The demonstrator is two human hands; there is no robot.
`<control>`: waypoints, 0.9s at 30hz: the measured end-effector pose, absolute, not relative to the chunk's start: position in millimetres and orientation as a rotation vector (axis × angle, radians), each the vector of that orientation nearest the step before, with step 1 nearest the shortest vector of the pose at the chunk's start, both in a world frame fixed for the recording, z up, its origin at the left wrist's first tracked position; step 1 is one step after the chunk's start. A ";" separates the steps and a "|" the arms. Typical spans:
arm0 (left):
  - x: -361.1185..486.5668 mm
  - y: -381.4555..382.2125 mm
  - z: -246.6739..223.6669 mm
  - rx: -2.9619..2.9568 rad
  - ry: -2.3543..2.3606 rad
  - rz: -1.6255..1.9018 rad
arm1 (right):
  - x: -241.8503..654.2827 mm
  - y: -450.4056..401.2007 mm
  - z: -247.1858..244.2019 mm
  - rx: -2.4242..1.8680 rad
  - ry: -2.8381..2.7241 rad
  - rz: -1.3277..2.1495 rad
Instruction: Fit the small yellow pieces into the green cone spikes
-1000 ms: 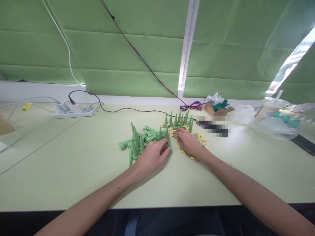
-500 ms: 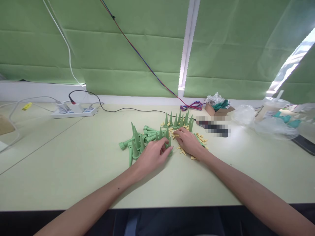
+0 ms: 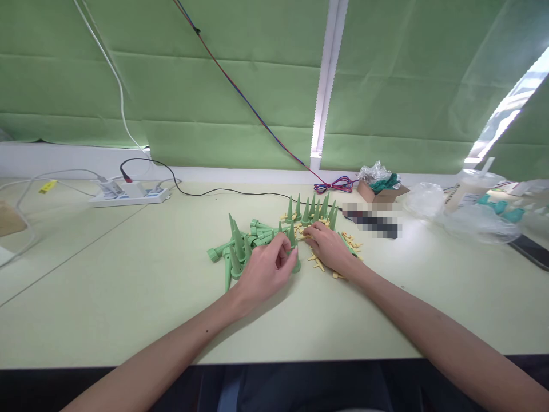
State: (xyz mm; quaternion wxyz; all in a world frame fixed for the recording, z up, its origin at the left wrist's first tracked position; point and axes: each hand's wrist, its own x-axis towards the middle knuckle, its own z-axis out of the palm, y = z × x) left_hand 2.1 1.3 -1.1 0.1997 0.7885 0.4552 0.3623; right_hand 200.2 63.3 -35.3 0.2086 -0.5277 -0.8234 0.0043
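Green cone-shaped plastic spikes (image 3: 237, 243) stand and lie in a cluster around my left hand (image 3: 268, 266). That hand is closed, thumb and curled fingers drawn together, right beside an upright green spike (image 3: 295, 263); whatever is between the fingers is hidden. My right hand (image 3: 328, 246) pinches a small yellow T-shaped plastic piece (image 3: 305, 236) at its fingertips. Loose yellow pieces (image 3: 317, 263) are scattered under and around this hand. Behind it, another group of green spikes (image 3: 305, 214) stands upright, with some yellow pieces among them.
A white power strip (image 3: 131, 195) with plugs is at the back left, and a black cable (image 3: 223, 189) runs along the table. To the back right are a small cardboard box (image 3: 381, 195), plastic bags (image 3: 424, 200), a drink cup (image 3: 465, 191) and a phone (image 3: 532, 252).
My left hand has shifted slightly, its fingers curling closer together beside the upright spike. The right hand stays almost in place, the yellow piece at its fingertips turning a little.
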 end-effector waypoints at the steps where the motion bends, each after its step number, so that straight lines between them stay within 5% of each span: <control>1: 2.0 1.4 -1.2 2.206 1.271 1.012 | 200.6 63.4 -35.3 -1.463 -2.281 0.014; 27: -0.2 -0.5 2.0 2.151 1.229 1.183 | 184.1 19.9 -13.8 -0.656 -1.796 -0.129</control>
